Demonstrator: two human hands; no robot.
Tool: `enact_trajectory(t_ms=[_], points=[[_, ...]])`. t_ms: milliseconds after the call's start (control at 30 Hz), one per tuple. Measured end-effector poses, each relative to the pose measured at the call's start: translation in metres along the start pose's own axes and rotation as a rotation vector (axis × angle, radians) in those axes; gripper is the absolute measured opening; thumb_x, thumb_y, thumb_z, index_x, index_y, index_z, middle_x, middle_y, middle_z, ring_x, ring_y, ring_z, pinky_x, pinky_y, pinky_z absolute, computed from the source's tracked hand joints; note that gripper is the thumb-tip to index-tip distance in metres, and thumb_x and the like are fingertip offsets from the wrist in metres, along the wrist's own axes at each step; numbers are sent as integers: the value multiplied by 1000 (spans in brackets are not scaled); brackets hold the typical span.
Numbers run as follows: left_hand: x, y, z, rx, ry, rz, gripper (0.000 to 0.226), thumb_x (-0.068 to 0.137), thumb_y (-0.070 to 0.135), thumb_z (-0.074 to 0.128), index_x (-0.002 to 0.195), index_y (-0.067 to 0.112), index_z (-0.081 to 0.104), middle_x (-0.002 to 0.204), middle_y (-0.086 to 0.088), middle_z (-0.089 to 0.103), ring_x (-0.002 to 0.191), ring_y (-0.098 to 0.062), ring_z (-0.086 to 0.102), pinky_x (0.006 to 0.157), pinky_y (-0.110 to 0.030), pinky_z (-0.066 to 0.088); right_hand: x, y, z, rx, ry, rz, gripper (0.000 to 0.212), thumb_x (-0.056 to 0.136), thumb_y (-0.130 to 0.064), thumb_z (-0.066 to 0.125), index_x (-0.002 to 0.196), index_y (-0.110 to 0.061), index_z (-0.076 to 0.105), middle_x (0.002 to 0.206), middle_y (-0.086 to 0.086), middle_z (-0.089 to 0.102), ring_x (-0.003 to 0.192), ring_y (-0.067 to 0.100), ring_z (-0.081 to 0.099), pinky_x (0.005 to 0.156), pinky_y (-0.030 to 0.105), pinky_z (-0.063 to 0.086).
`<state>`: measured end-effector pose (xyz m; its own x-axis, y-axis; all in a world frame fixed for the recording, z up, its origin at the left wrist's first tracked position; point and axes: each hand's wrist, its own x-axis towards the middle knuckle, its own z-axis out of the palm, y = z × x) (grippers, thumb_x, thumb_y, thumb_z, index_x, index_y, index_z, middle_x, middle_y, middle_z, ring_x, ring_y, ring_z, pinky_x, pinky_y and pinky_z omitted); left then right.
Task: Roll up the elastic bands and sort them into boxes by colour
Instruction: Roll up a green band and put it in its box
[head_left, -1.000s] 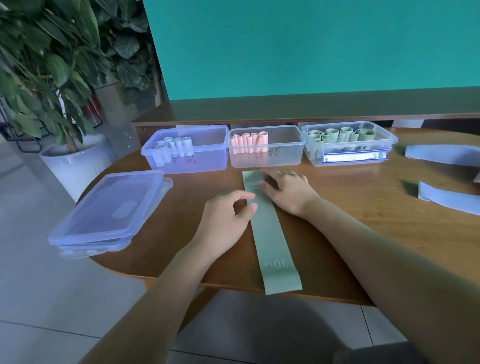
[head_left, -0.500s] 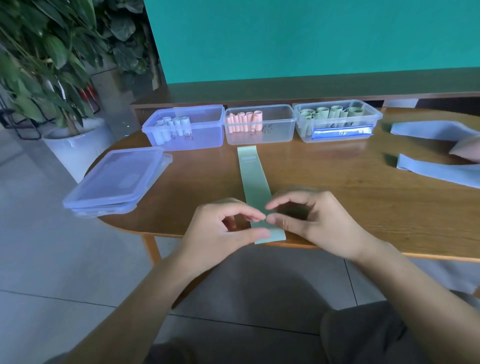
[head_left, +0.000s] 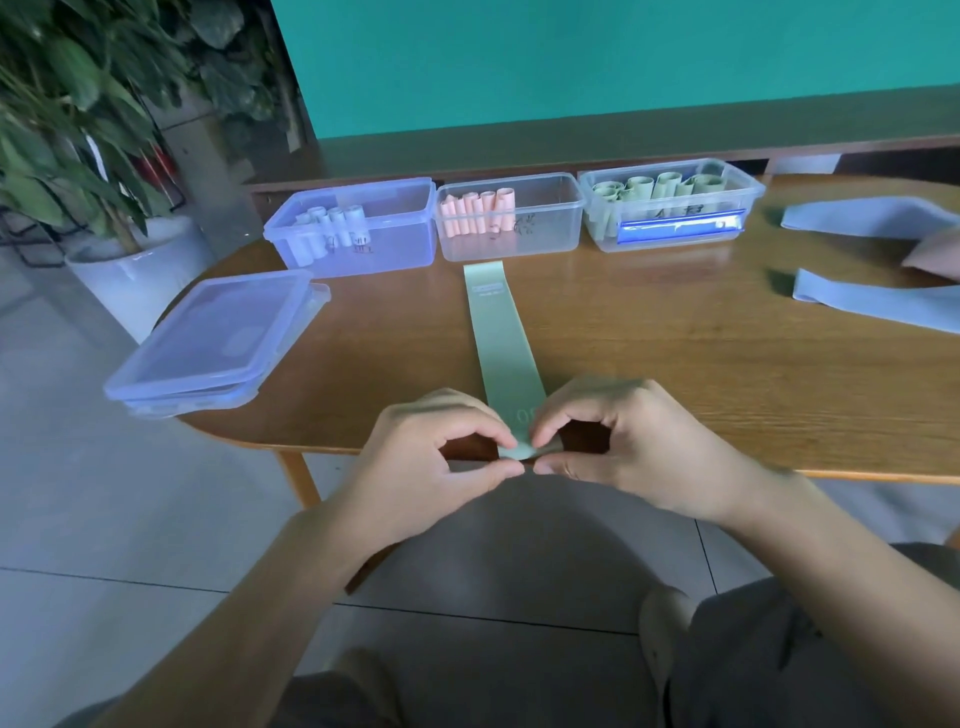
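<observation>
A long pale green elastic band (head_left: 501, 338) lies flat on the wooden table (head_left: 675, 374), running from the boxes to the near edge. My left hand (head_left: 431, 462) and my right hand (head_left: 623, 447) both pinch its near end at the table's edge, where the end is curled up. At the back stand three clear boxes: a left box (head_left: 400, 249) with several pale blue rolls, a middle box (head_left: 540, 228) with several pink rolls, and a right box (head_left: 670, 234) with several green rolls.
Stacked box lids (head_left: 213, 343) lie at the table's left corner. Two flat blue bands (head_left: 872, 301) and a pink one (head_left: 935, 249) lie at the far right. A potted plant (head_left: 98, 156) stands on the floor at the left. My knees are below the table's edge.
Both hands slid from the band's far part to its near end and now pinch it. The near end has begun to curl. My head has tilted down.
</observation>
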<state>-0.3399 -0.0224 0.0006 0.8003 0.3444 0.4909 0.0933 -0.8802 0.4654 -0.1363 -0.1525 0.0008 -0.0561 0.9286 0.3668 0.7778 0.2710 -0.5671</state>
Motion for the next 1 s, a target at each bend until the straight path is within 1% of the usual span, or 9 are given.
enact_trajectory(t_ms=[200, 267, 433, 533, 633, 700, 767, 867, 1000], points=[[-2, 5, 1, 42, -15, -32, 14, 86, 33, 75, 91, 22, 81, 97, 14, 71, 97, -1, 64, 82, -17, 52, 0, 0, 0, 49, 20, 16, 9, 85, -24, 81, 93, -20, 81, 102, -8, 69, 101, 10, 65, 85, 15, 46], [-2, 6, 2, 7, 16, -108, 8, 85, 30, 77, 87, 23, 80, 99, 16, 67, 99, -4, 63, 82, -13, 49, 1, 0, -1, 65, 17, 40, 8, 86, -25, 80, 91, -19, 80, 103, -7, 69, 101, 9, 65, 86, 14, 46], [2, 7, 3, -6, 23, -197, 8, 85, 31, 75, 81, 25, 78, 104, 17, 62, 104, -8, 61, 84, -19, 47, 9, 1, -3, 78, 10, 144, 12, 85, -35, 77, 85, -22, 78, 106, -13, 66, 103, 4, 62, 85, 15, 43], [5, 9, 4, -16, 12, -256, 12, 84, 36, 71, 78, 26, 76, 105, 17, 60, 104, -5, 60, 83, -13, 43, 12, 0, -7, 96, -2, 249, 16, 82, -40, 78, 78, -25, 76, 108, -17, 63, 100, 3, 61, 82, 17, 45], [10, 12, 3, -16, -12, -302, 9, 84, 30, 75, 76, 26, 74, 106, 15, 58, 101, -1, 57, 79, -6, 37, 17, 0, -11, 101, -31, 327, 19, 80, -42, 80, 75, -24, 76, 110, -19, 62, 95, 5, 61, 78, 21, 47], [13, 13, 0, -31, -28, -330, 7, 82, 28, 77, 77, 29, 72, 106, 16, 58, 101, 0, 56, 78, -5, 37, 21, 0, -13, 89, -51, 375, 22, 77, -44, 82, 72, -24, 75, 111, -22, 61, 93, 1, 60, 75, 17, 46], [16, 13, -4, -57, -61, -332, 8, 81, 29, 77, 80, 32, 70, 104, 16, 59, 101, -1, 57, 79, -8, 41, 26, 1, -14, 78, -85, 416, 24, 73, -47, 84, 70, -26, 74, 111, -24, 60, 92, -4, 57, 71, 12, 42], [17, 11, -6, -82, -115, -320, 10, 84, 25, 75, 84, 36, 72, 99, 17, 61, 99, -3, 58, 77, -9, 41, 30, 2, -15, 59, -134, 452, 26, 72, -50, 84, 70, -26, 73, 113, -26, 57, 90, -9, 54, 73, 14, 39], [14, 11, -2, -71, -107, -267, 10, 88, 19, 73, 89, 29, 74, 86, 16, 64, 88, -6, 61, 70, -12, 44, 32, -1, -15, 53, -134, 457, 21, 75, -45, 84, 71, -28, 72, 113, -25, 55, 85, -15, 51, 66, 4, 38]])
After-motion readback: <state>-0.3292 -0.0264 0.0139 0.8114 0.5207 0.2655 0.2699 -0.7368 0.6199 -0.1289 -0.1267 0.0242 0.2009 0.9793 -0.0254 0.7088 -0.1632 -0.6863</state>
